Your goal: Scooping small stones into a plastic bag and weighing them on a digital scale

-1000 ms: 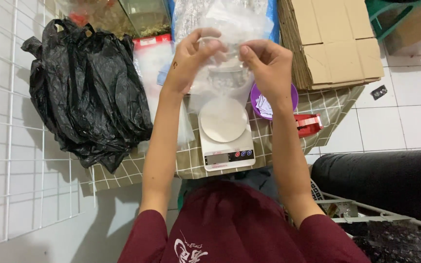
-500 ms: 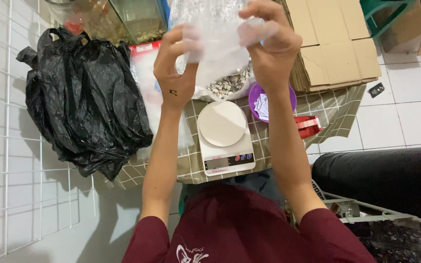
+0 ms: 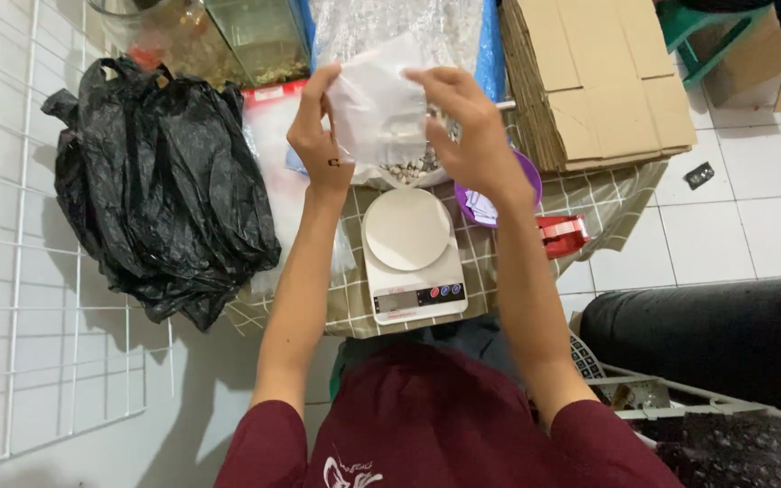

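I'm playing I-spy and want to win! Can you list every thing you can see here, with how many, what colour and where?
small plastic bag: one, clear-white, held up in both hands above the scale
kitchen scale: one, white with a round plate, on the table under the hands
tablecloth: one, beige check, covering the table
black plastic bags: a heap, black, left edge of the table
big bag of small pieces: one, clear, behind the hands
purple bowl: one, purple, right of the scale
red thing: one, red, right table edge; kind unclear
flat cardboard boxes: a stack, brown, far right of the table
glass tank: one, clear, far left
left hand: one, grips the bag's left side
right hand: one, grips the bag's right side
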